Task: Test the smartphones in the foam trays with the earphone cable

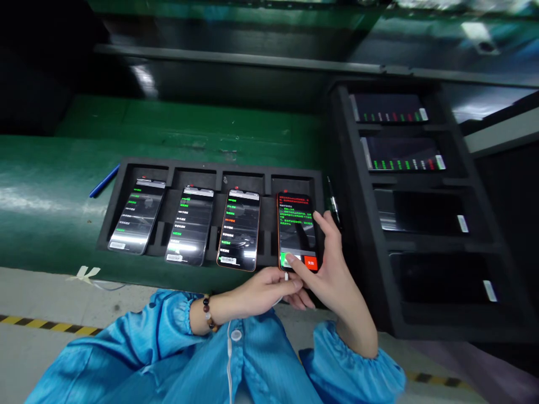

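Observation:
A smartphone (297, 230) with red and green text and a green and a red button lies in the rightmost slot of a black foam tray (244, 177). My right hand (337, 269) grips it along its right edge, thumb on the green button. At the phone's lower end, my left hand (269, 292) is closed around the white cable (286, 276), whose plug meets the bottom edge. Three more smartphones lie in the other slots: an orange-edged phone (238, 230), a middle-left phone (190, 224) and a far-left phone (138, 216), all showing lists of text.
A blue pen (104, 180) lies left of the tray on the green bench (50, 196). Another pen (333, 202) lies to the right. Beyond it stands a larger black tray (373, 252) holding several phones with lit or dark screens. A metal rail (236, 59) crosses behind.

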